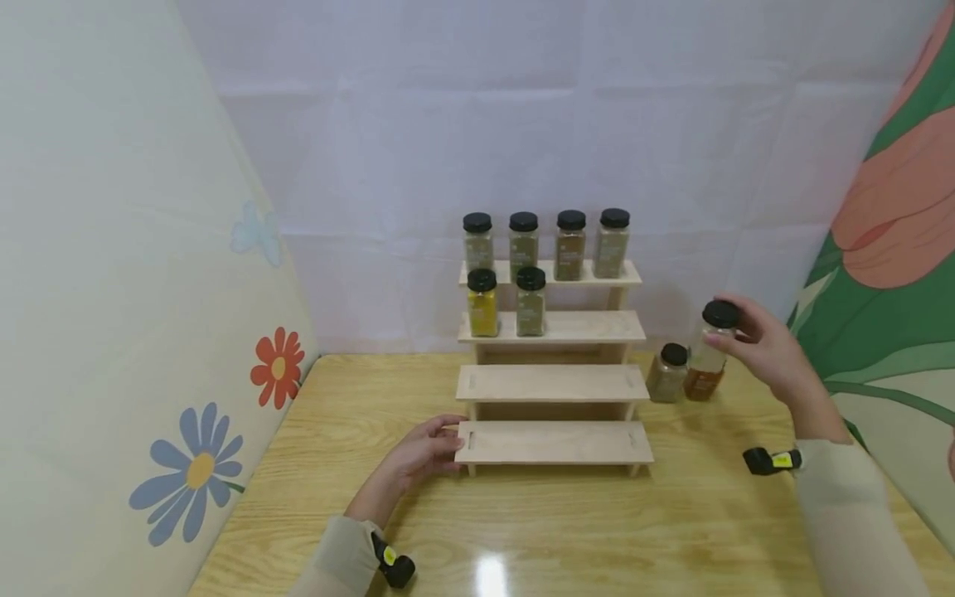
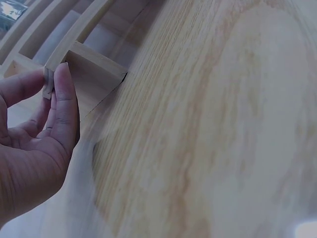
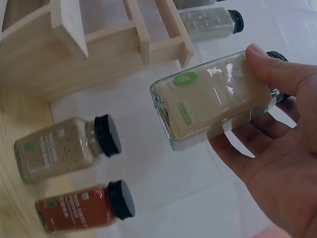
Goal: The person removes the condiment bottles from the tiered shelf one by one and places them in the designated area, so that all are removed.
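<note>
My right grip [image 1: 772,352] holds a beige-filled, black-lidded glass jar [image 3: 205,101]; my left grip [image 1: 424,454] pinches the stepped pale wooden rack [image 1: 552,442], which I should brace gently.

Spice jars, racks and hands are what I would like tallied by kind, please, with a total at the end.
Wooden rack: 1
Hands: 2 (left hand, right hand)
Spice jars: 9 (6 on the rack, 2 on the table, 1 held jar in the right hand)
Total: 12
</note>
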### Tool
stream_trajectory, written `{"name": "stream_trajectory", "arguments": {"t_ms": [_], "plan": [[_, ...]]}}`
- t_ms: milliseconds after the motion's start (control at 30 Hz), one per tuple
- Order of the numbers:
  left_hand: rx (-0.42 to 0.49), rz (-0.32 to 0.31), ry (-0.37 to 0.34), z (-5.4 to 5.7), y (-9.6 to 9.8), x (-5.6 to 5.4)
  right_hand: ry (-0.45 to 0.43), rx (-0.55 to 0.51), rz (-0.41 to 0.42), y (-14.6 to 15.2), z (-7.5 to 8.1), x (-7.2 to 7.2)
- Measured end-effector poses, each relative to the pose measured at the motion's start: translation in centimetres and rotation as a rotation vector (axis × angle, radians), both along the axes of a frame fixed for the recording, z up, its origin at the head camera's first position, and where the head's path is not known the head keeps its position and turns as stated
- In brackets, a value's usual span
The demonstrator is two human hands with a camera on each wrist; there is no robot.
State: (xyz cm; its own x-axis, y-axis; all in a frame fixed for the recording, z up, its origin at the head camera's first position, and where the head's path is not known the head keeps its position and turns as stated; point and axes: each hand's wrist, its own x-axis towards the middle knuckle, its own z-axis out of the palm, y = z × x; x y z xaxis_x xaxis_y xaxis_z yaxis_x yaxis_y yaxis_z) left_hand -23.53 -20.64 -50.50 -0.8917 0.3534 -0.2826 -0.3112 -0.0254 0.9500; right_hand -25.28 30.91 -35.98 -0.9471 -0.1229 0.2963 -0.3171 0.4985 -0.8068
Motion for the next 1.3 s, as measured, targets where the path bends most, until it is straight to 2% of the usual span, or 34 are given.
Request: {"name": "stream_trajectory", "arguments": {"t_ms": [167, 433, 833, 1000, 1300], "plan": [[0.008, -0.005, 0.001, -0.1, -0.1, 0.0, 0.009, -0.009, -0.009, 1.1, -0.8, 0.3], [0.015, -0.008, -0.003, -0.1, 0.1, 0.1, -0.040, -0.009, -0.041, 3.1, -1.8, 0.9], [0.006, -0.005, -0.011, 0.2, 0.0, 0.2, -0.098, -0.010, -0.080, 4.9, -3.4, 1.0], [0.007, -0.002, -0.015, 0.2, 0.0, 0.1, -0.159, 0.023, -0.099, 5.4, -4.0, 1.0], [0.002, 0.002, -0.013, 0.2, 0.1, 0.1, -0.264, 0.011, -0.122, 6.6, -5.5, 0.8]]}}
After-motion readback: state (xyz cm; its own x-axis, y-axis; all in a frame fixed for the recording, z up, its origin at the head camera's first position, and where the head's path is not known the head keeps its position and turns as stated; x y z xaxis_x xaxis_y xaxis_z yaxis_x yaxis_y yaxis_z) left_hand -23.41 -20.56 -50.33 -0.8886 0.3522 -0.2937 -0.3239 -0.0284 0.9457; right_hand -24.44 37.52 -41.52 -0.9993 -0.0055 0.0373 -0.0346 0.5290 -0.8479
